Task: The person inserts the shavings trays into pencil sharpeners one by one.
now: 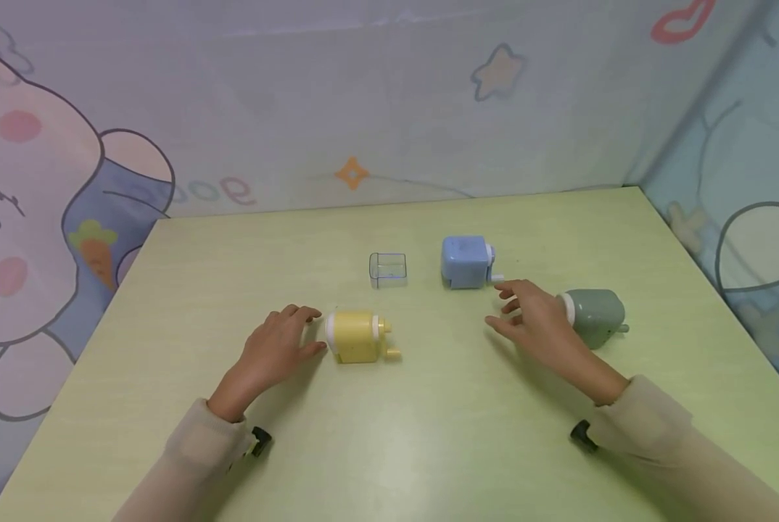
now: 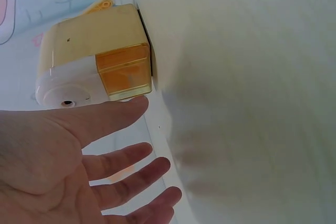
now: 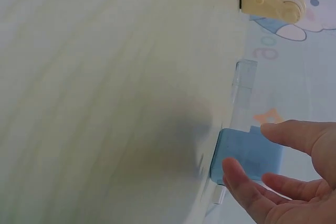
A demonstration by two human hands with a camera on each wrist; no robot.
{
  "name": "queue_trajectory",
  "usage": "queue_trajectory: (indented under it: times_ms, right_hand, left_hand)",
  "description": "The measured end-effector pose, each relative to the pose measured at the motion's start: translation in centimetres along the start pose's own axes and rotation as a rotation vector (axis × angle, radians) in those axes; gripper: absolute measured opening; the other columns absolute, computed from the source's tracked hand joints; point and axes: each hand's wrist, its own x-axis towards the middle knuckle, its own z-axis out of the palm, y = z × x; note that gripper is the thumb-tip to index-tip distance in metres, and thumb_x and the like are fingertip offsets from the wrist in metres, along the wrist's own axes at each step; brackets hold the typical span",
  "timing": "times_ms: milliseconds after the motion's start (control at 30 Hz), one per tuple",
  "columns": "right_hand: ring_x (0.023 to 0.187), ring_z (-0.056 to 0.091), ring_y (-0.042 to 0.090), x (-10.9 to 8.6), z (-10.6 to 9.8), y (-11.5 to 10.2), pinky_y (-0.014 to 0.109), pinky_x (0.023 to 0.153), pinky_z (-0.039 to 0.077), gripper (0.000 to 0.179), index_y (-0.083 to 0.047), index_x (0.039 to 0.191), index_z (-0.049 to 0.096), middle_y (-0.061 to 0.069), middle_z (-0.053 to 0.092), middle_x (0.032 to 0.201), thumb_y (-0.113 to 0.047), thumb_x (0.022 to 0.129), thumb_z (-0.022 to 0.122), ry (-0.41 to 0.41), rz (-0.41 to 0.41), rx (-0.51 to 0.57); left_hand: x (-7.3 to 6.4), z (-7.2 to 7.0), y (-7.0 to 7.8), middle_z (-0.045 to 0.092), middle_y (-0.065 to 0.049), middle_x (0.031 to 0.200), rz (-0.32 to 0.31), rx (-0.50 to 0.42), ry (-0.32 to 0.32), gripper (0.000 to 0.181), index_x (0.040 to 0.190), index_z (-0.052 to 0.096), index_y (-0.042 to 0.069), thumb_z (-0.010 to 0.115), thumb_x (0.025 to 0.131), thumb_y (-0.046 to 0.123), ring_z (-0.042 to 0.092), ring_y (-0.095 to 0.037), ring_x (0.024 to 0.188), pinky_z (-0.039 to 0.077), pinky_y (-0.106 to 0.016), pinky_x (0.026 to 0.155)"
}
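Note:
A yellow crank pencil sharpener (image 1: pixel 355 338) stands on the table, its crank pointing right and its white front facing my left hand (image 1: pixel 273 348). That hand is just left of it, fingers spread and holding nothing; in the left wrist view an orange see-through drawer (image 2: pixel 125 72) shows in the sharpener. My right hand (image 1: pixel 538 319) hovers with loosely bent fingers, nothing between them. Beyond its fingertips is a blue crank pencil sharpener (image 1: pixel 464 261). Behind the right hand, a green crank pencil sharpener (image 1: pixel 600 316) is partly hidden. A clear, bluish-edged drawer (image 1: pixel 388 267) lies left of the blue sharpener.
The pale wooden table (image 1: pixel 389 442) ends at a printed cloth backdrop (image 1: pixel 389 109), with another cloth side (image 1: pixel 755 181) at the right. A black piece (image 1: pixel 260 441) sits under the left sleeve, and a similar black piece (image 1: pixel 583 436) under the right.

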Motion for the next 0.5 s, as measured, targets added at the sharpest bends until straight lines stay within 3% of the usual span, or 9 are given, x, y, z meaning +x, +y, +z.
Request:
queue_trajectory:
  times_ms: [500]
  right_hand:
    - [0.098,0.066,0.038,1.6,-0.1,-0.2,0.048,0.078,0.056,0.052,0.011,0.134,0.049,0.029,0.056,0.125,-0.009,0.091,0.071,0.032,0.045,-0.022]
  left_hand:
    - [2.2,0.0,0.0,0.061,-0.012,0.126,0.016,-0.028,-0.012,0.049,0.135,0.057,0.005,0.072,0.093,0.026,0.056,-0.037,0.109,0.049,-0.050,0.082]
